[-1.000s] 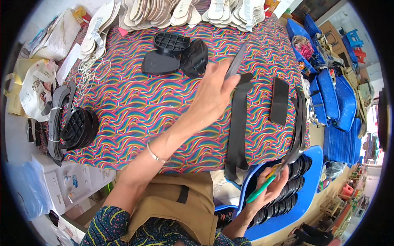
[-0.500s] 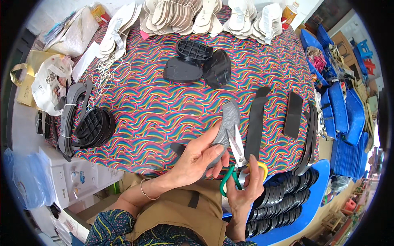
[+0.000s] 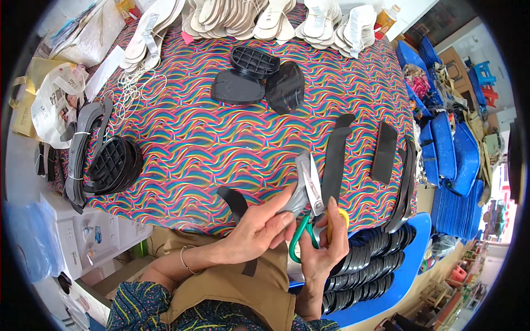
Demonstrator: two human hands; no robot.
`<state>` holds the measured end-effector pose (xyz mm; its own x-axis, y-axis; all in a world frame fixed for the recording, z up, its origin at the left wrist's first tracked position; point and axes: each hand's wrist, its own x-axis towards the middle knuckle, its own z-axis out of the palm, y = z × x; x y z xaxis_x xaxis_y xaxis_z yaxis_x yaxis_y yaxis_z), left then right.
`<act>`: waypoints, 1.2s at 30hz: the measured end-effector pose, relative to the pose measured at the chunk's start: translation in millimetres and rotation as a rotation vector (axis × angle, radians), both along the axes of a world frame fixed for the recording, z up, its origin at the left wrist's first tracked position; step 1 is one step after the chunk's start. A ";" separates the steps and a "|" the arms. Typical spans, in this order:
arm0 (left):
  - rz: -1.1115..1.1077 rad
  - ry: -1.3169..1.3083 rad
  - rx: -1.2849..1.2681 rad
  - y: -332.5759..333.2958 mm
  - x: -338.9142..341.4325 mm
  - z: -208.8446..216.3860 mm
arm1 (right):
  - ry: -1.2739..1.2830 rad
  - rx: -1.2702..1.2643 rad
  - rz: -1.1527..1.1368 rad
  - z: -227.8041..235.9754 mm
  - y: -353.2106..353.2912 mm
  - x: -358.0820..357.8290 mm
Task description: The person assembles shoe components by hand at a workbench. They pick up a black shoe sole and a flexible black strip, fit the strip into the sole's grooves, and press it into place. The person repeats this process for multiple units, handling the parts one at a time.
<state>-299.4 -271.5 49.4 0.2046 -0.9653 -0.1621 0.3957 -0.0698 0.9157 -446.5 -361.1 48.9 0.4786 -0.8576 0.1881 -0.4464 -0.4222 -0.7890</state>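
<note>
My left hand (image 3: 256, 229) pinches a curved, dark grey strip of sheet material (image 3: 296, 204) with its fingers and thumb, just above the table's front edge. In my right hand (image 3: 326, 248) is a pair of scissors (image 3: 314, 194) with one green and one yellow handle loop. The blades point away from me and lie along the strip's right side, slightly apart near its far end. Whether they bite into the strip is hard to see. Beside my left hand, a black curved strip (image 3: 235, 202) lies on the cloth. Long black strips (image 3: 334, 157) rest just past the scissors.
A patterned tablecloth (image 3: 182, 160) covers the table. Black moulded soles (image 3: 255, 62) lie far centre, more (image 3: 118, 165) at left by a tied strip bundle (image 3: 79, 149). Tied pale insoles (image 3: 270, 22) line the back. A blue bin (image 3: 417, 243) of black parts stands front right.
The scissors have slid along the strip, their tips now nearer its far end. My left hand has come lower, exposing more of the black curved strip. The whole view has shifted slightly.
</note>
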 end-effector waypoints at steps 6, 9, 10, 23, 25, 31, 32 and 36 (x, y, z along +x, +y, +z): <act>-0.074 0.241 0.004 9.6 13.1 7.7 | -0.460 0.515 -0.090 -10.1 -10.4 -4.9; -0.133 0.310 0.068 26.7 13.8 1.5 | -0.577 0.309 -0.271 -10.9 -58.4 -12.7; -0.024 0.290 0.096 31.7 12.5 -7.5 | -0.496 0.207 -0.227 -15.2 -72.8 -9.3; 0.075 0.362 0.025 24.2 25.7 -10.3 | 0.299 -0.259 -0.305 -47.3 -180.5 46.3; 0.068 0.320 0.009 23.6 28.0 -6.9 | 0.500 -0.412 -0.286 -46.1 -173.2 51.7; 0.148 0.211 -0.033 25.9 25.7 -12.0 | 0.040 -0.465 0.030 -9.9 -82.9 74.7; 0.156 0.198 -0.034 26.0 25.1 -13.4 | -0.153 -0.280 0.143 -6.0 -60.5 77.2; 0.177 0.069 -0.030 25.0 14.7 -25.4 | -0.284 0.055 0.175 -6.0 -11.1 90.6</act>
<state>-284.7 -246.5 24.0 0.3613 -0.9197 -0.1537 0.4616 0.0332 0.8865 -355.9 -372.2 42.9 0.5545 -0.7798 0.2907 -0.1298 -0.4261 -0.8953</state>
